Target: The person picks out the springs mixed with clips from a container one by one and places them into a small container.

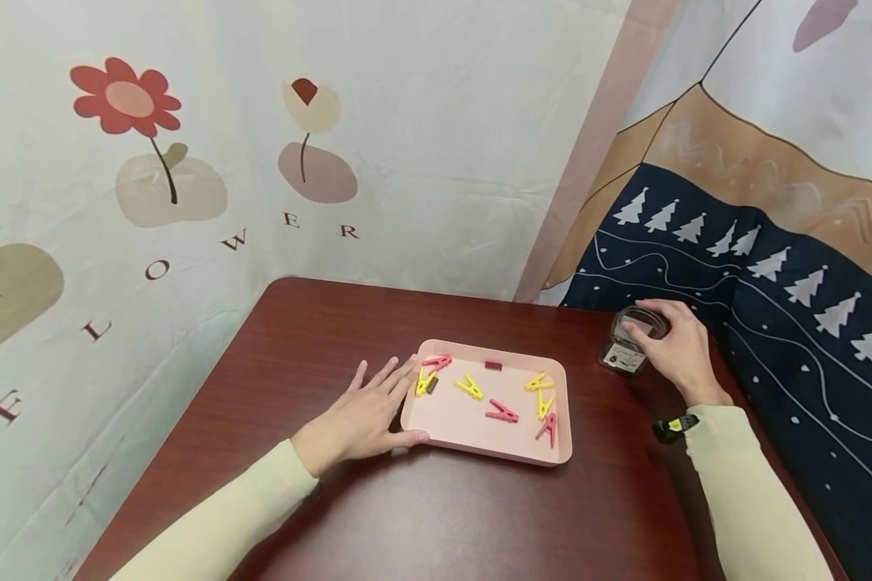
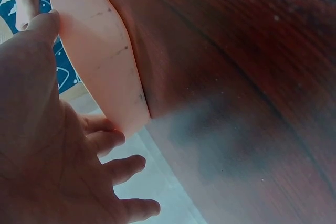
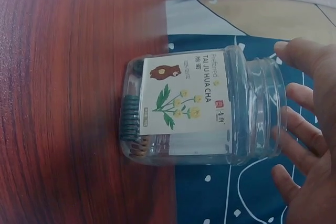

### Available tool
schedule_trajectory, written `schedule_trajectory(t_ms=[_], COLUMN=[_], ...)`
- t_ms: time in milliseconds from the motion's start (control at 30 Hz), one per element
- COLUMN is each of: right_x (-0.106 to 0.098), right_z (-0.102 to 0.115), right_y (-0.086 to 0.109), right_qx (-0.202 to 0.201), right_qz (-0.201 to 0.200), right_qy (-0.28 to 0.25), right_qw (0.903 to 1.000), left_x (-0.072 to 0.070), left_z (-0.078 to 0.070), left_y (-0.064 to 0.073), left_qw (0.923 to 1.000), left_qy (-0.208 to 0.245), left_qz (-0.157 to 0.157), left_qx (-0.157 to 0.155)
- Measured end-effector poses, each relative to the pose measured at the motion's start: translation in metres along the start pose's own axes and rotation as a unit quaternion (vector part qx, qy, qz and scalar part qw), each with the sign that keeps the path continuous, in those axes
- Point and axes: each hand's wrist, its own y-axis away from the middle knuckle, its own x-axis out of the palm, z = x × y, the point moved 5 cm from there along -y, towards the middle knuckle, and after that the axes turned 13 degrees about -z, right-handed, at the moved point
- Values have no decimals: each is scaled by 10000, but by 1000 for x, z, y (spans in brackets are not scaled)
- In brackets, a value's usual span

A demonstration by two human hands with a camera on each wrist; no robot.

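Note:
My left hand [image 1: 363, 415], fingers straight and spread, touches the left side of a pink tray [image 1: 450, 424]. Within the tray lie several yellow clothespins [image 1: 471, 388], three pink-red clothespins [image 1: 504, 412], a dark red ridged coil [image 1: 493, 366] and a brown one [image 1: 432, 386]. At the table's right side, my right hand [image 1: 679, 347] surrounds the neck of a clear lidless jar [image 3: 184, 145]. Its fingers look mostly straight in the right wrist view, and a gap shows beside the thumb [image 3: 296, 53]. Green coils [image 3: 130, 116] and a brown coil [image 3: 139, 145] rest inside the upright jar, behind its label.
The dark red-brown wooden table [image 1: 465, 516] carries the tray and jar. A white flower-print curtain [image 1: 436, 145] hangs along the back and left. A navy tree-print curtain [image 1: 777, 339] borders the right edge, close to the jar.

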Motion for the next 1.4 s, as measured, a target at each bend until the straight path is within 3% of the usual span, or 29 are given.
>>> schedule_trajectory(t_ms=[300,600,900,1200,1400], right_x=[2,12,22,38,52], right_z=[15,36,65,97,115], right_y=[4,11,20,26,29], right_qx=[-126,-173,-516,-952,-1327], right_qz=[101,502,693,1169,1566], right_qy=[101,34,-48,11,-161], right_qw=[9998,9986,9963,9886,9786], left_x=[-2,-3,-2,-1,-4], left_z=[-1,0,1,-1,0], left_y=[-4,-3,-5,-6,-5], left_qw=[10000,10000,9999,9999,10000], left_qy=[18,-16,-47,-53,-31], left_qz=[-88,-90,-128,-96,-31], left_qx=[17,11,82,105,66])
